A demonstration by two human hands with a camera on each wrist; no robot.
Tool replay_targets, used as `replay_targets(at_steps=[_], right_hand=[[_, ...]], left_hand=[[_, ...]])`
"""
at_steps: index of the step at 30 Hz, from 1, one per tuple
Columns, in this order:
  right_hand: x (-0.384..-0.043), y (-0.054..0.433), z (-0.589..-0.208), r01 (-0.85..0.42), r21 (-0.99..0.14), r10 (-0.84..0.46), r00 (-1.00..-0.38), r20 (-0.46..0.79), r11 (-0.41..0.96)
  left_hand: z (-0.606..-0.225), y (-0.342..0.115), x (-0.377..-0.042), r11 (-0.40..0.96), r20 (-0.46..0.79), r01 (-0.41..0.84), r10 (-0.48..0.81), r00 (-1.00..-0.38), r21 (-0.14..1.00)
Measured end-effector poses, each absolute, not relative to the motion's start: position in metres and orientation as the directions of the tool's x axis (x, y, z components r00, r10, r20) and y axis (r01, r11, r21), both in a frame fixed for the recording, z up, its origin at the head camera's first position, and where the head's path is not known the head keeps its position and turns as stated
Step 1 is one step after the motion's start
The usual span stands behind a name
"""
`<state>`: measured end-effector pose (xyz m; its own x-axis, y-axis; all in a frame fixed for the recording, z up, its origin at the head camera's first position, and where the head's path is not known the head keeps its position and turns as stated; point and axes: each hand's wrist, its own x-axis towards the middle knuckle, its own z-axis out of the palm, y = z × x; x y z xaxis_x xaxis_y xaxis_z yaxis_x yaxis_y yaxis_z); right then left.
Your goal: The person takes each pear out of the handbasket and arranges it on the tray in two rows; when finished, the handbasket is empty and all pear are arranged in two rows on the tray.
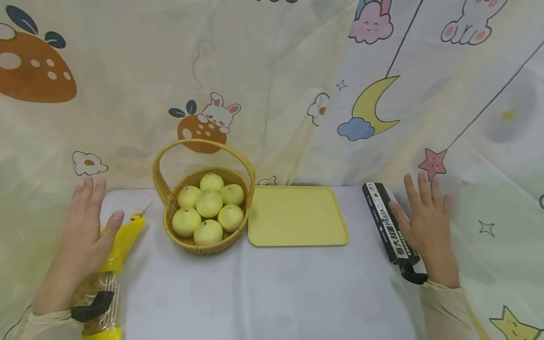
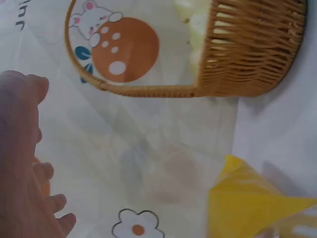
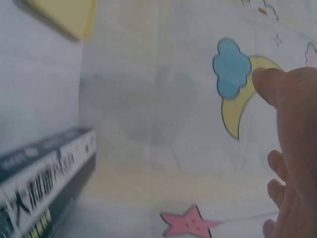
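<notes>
My left hand point(image 1: 87, 231) is held up with straight fingers and the thumb spread, over a yellow-ended clear package point(image 1: 123, 241) at the table's left side. Nothing is in its grasp. On the right, my right hand point(image 1: 429, 226) is likewise raised, fingers extended, beside a black and white pasta box point(image 1: 388, 222). Between the hands stands a wicker basket point(image 1: 204, 251) with a tall handle, filled with several pale green round fruits point(image 1: 209, 203). A flat yellow tray point(image 1: 297, 216) lies just right of the basket. The left wrist view shows the basket's side point(image 2: 252, 54) close up.
A lollipop point(image 1: 140, 213) with a yellow wrapper lies near the package's upper end. The white tabletop point(image 1: 263, 293) runs back to a cartoon-printed cloth point(image 1: 272, 94) hanging behind and at both sides. Black straps point(image 1: 94, 307) sit at the wrists.
</notes>
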<state>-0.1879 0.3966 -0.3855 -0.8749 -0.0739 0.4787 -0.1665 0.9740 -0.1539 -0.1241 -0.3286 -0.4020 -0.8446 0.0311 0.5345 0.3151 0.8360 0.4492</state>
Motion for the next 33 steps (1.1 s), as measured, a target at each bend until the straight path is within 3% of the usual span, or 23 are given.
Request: replay_targets(at_steps=[5, 9, 13, 16, 19, 22, 33], right_hand=[[-0.198, 0.366, -0.395, -0.363, -0.316, -0.154, -0.834, 0.53, 0.877], [-0.202, 0.334, -0.402, -0.465, -0.503, -0.178, -0.838, 0.516, 0.729], [-0.2, 0.297, -0.408, -0.53, -0.71, -0.237, -0.847, 0.476, 0.464], [-0.2, 0.272, -0.411, -0.536, -0.824, -0.329, -0.824, 0.462, 0.186], [-0.202, 0.251, -0.416, -0.497, -0.867, -0.417, -0.781, 0.465, -0.038], [-0.203, 0.23, -0.418, -0.437, -0.883, -0.47, -0.752, 0.462, -0.17], [-0.206, 0.147, -0.425, -0.311, -0.905, -0.594, -0.682, 0.426, -0.291]], left_hand=[[-0.416, -0.317, -0.131, 0.748, 0.516, 0.339, -0.005, -0.857, 0.57], [-0.427, -0.297, -0.133, 0.628, 0.42, 0.27, -0.1, -0.902, 0.73], [-0.437, -0.27, -0.135, 0.426, 0.207, 0.111, -0.187, -0.96, 0.898], [-0.444, -0.252, -0.139, 0.215, 0.053, -0.001, -0.243, -0.969, 0.977], [-0.452, -0.238, -0.145, -0.014, -0.042, -0.04, -0.32, -0.947, 0.999], [-0.457, -0.227, -0.149, -0.206, -0.118, -0.039, -0.384, -0.916, 0.978], [-0.469, -0.204, -0.154, -0.433, -0.149, 0.087, -0.483, -0.863, 0.897]])
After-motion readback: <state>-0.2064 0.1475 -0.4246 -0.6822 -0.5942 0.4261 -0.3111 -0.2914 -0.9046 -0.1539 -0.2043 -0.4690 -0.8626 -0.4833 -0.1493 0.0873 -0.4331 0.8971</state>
